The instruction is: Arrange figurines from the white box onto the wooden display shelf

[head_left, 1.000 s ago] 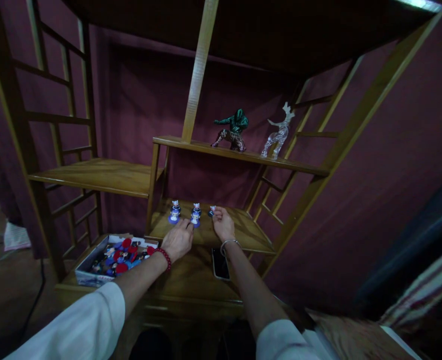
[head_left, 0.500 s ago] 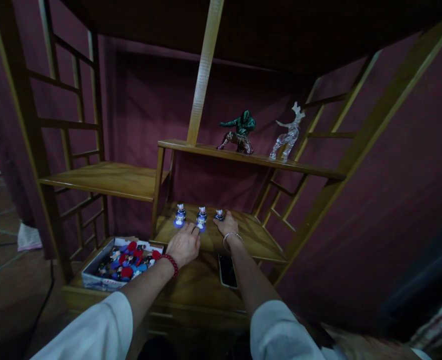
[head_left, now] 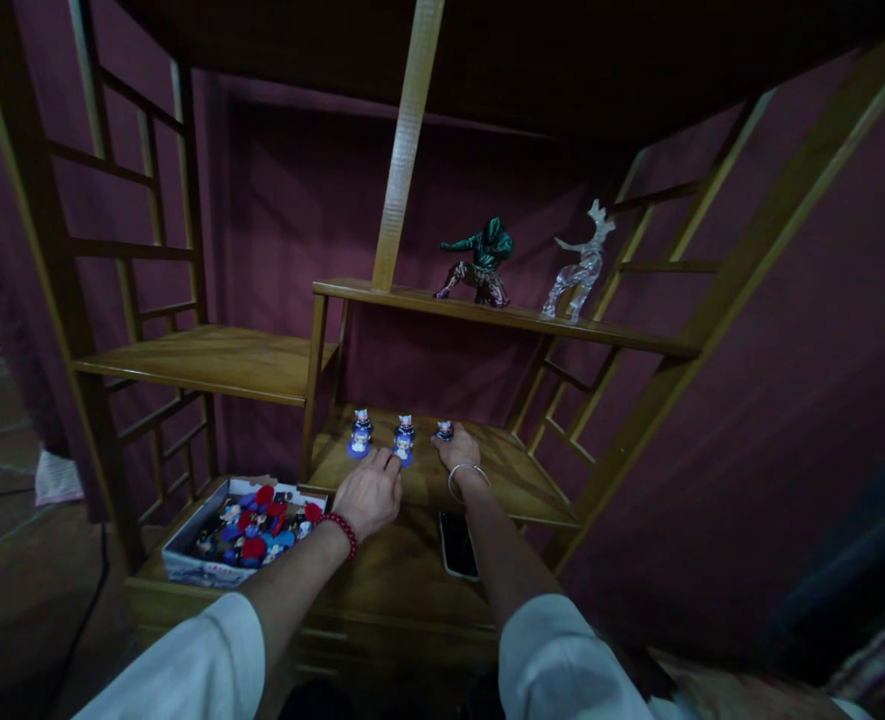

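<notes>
On the low wooden shelf [head_left: 427, 483] stand small cat-eared figurines in two short front-to-back rows. The left row has a dark figurine [head_left: 362, 420] at the back and one on a purple base [head_left: 359, 443] before it. Beside it, a second dark figurine [head_left: 405, 427] is behind another purple-based figurine [head_left: 402, 446]. My left hand [head_left: 369, 492], with a red bead bracelet, has its curled fingertips at the front of that last one. Farther right, my right hand [head_left: 457, 452], wearing a silver bangle, grips a dark figurine [head_left: 444, 430]; its lower part is hidden by my fingers.
An open box [head_left: 209, 570] full of red, blue and black figurines sits at lower left. A phone [head_left: 458, 546] lies below my right wrist. On the upper ledge [head_left: 419, 303] are a green crouching figure [head_left: 487, 260] and a clear deer statuette [head_left: 581, 265]. A post [head_left: 408, 150] rises from that ledge.
My right hand has shifted slightly to the right with the dark figurine. My left hand stays at the purple-based figurine.
</notes>
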A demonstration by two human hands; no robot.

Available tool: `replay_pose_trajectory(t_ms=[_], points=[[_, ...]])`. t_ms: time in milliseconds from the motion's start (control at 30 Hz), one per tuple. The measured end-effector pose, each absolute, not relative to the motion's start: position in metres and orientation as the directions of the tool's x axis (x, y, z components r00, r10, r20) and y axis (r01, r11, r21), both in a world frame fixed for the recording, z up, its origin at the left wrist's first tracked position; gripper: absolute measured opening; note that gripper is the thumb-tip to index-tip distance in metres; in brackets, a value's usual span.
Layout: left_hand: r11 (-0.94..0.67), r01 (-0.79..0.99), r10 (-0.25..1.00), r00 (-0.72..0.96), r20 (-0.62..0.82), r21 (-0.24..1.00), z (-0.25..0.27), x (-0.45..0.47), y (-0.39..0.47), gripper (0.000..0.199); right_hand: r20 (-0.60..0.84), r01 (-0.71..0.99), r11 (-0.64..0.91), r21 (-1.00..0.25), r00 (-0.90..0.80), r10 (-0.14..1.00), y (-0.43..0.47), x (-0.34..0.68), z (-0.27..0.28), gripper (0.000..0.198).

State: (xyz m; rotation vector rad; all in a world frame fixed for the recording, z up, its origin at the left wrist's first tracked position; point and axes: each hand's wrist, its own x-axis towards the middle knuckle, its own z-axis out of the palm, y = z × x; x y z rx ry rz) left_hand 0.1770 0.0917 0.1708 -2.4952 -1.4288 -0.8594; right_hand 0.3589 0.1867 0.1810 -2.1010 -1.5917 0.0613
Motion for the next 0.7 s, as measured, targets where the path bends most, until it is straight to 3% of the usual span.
replay_pose_trajectory(t_ms=[700], points=[[-0.54,0.83,0.746,0.393,0.537,0.141,0.171,0.178,0.092,0.019,0.264,0.889,-0.228,-0.397,0.349,0.899,0.182,0.386,0.179,0.039]])
